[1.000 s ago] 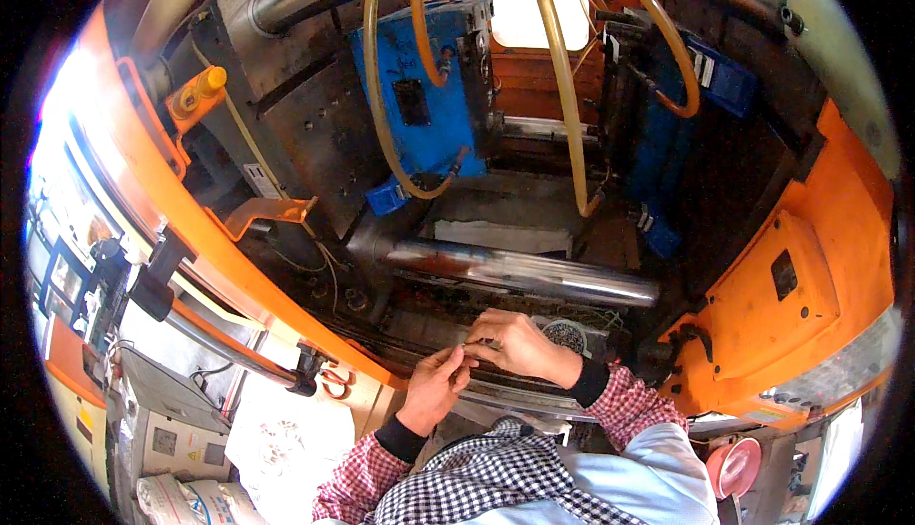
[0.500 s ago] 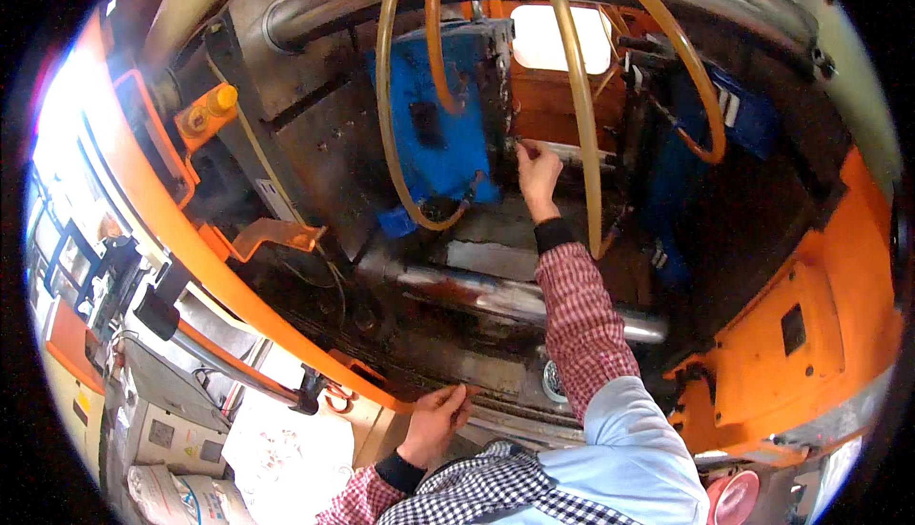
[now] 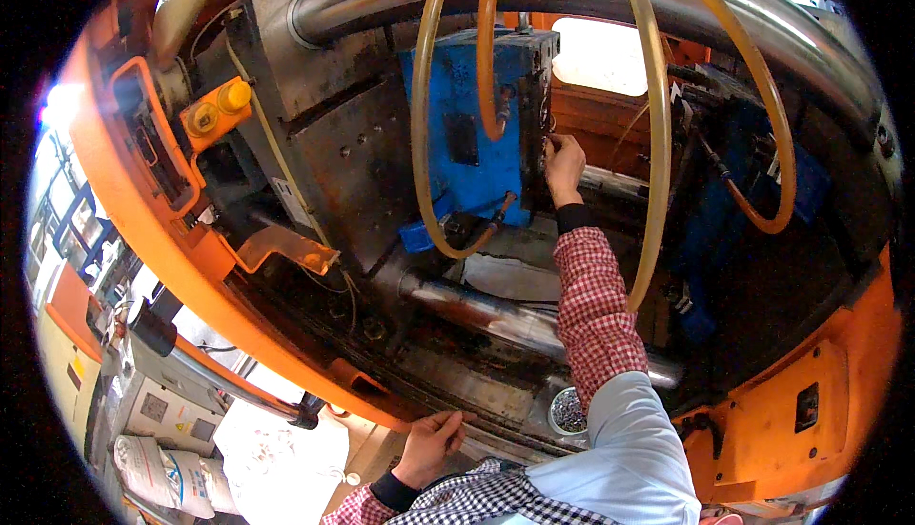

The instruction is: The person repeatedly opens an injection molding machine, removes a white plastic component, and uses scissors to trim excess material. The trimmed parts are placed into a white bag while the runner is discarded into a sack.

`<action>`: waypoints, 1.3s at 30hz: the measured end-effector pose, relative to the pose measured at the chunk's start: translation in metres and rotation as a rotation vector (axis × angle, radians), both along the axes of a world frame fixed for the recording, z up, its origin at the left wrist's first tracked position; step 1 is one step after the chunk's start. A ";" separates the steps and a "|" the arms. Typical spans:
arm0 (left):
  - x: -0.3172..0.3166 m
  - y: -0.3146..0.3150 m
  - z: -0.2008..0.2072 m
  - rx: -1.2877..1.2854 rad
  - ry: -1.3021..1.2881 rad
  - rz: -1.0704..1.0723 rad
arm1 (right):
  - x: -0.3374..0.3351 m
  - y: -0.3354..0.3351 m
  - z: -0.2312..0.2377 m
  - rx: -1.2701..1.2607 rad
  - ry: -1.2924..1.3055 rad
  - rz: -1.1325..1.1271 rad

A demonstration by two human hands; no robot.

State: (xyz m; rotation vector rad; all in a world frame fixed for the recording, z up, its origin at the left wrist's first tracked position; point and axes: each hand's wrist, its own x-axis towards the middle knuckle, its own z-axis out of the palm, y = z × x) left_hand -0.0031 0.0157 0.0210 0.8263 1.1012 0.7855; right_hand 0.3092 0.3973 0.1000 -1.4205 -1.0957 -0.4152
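Note:
My right hand [image 3: 565,168] reaches deep into the machine, at the dark inner face of a blue mould block [image 3: 472,134]. Its fingers are bent and pressed together against that face; whatever they may hold is hidden. Low in the picture, my left hand [image 3: 431,447] is by the lower edge of the orange door frame [image 3: 286,344]. Thumb and fingers are drawn together there, with too little showing to make out anything between them. Below my right forearm stands a white cup [image 3: 569,413] of small shiny pieces.
Looping yellowish hoses [image 3: 656,134] hang around my right arm. Thick polished bars [image 3: 496,320] cross above and below the blue block. A second mould half [image 3: 715,201] stands to the right. At the lower left lie a white sheet with small bits [image 3: 276,449] and sacks [image 3: 162,477].
The whole view has shifted, so the machine appears further right and lower. My right hand has come closer against the mould face. The cup shows more fully; my left hand stays near the door edge.

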 end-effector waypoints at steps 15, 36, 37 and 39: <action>-0.018 -0.003 -0.031 0.015 -0.130 0.026 | -0.035 -0.026 0.015 -0.062 0.367 0.320; -0.006 -0.002 -0.010 0.011 -0.412 -0.111 | -0.148 -0.378 -0.060 -0.530 -0.164 1.098; -0.004 -0.003 -0.007 0.003 -0.413 -0.099 | -0.147 -0.379 -0.059 -0.541 -0.149 1.104; -0.003 -0.002 -0.004 -0.008 -0.405 -0.072 | -0.145 -0.381 -0.050 -0.520 -0.137 1.083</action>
